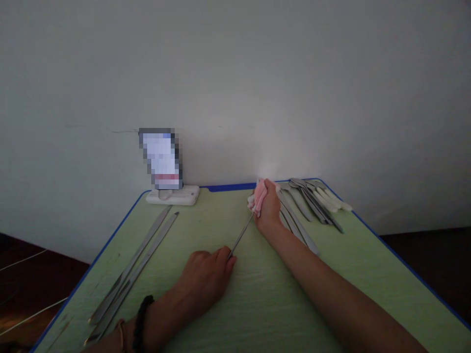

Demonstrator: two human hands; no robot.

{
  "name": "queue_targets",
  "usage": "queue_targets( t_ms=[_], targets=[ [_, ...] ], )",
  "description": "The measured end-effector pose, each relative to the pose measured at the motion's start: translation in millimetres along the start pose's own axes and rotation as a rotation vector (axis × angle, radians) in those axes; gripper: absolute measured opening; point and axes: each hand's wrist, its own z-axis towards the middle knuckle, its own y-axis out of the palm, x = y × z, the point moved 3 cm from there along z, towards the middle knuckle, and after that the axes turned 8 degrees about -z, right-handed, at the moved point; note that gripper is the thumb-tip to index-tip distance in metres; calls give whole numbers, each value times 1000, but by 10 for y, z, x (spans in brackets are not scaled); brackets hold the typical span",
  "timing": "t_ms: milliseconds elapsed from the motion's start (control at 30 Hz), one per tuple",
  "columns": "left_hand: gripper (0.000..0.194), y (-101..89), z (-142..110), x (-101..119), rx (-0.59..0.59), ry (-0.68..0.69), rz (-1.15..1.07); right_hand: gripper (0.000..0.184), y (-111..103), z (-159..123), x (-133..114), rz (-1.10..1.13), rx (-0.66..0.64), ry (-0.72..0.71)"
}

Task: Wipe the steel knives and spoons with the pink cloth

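Near the table's back edge (231, 188), the right hand (270, 205) clamps cloth (261, 194); tugging could slip the utensil (242, 236) from the pinching left hand (210, 272).

The head camera looks forward, down — over hands (208, 274).

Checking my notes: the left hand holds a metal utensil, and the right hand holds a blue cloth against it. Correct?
The colour is wrong: the head view shows a pink cloth in the right hand, against the metal utensil in the left hand.
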Motion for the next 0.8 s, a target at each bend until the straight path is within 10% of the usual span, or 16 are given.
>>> queue_targets(
  t_ms=[400,800],
  targets=[
    [29,-9,40,-94,68,-97,-72,32,178,-522,467,-238,-195,13],
    [45,8,6,-163,82,96,-872,50,27,-107,-66,-41,-118,-20]
  ],
)
